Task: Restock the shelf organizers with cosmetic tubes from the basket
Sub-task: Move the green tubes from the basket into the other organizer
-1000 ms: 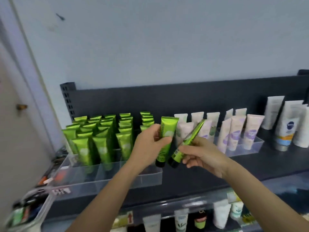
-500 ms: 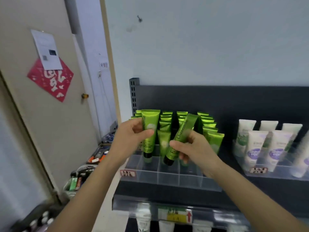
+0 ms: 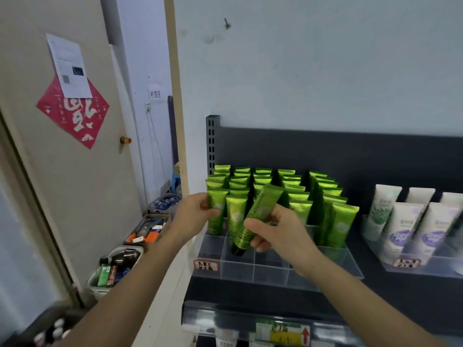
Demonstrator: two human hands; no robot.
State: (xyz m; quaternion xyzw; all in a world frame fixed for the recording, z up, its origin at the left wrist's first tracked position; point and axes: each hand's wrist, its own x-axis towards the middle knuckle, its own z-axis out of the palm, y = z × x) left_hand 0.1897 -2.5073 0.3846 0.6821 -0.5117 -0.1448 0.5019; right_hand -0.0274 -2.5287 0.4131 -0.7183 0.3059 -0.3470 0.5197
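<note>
Two green tubes are held in front of a dark shelf (image 3: 375, 304). The left grip (image 3: 195, 214) is clamped on an upright tube (image 3: 215, 221). The right grip (image 3: 278, 234) is clamped on a tilted tube (image 3: 258, 214), cap down over a front compartment of a clear organizer (image 3: 275, 269). Behind both grips, rows of green tubes (image 3: 323, 196) are stood upright. White tubes (image 3: 400, 226) are seen right of the right grip. Left of the left grip, a beige door (image 3: 75, 184) bears a red paper (image 3: 72, 113), with bins of goods (image 3: 117, 269) on the floor. A pale wall (image 3: 325, 58) is seen above.
</note>
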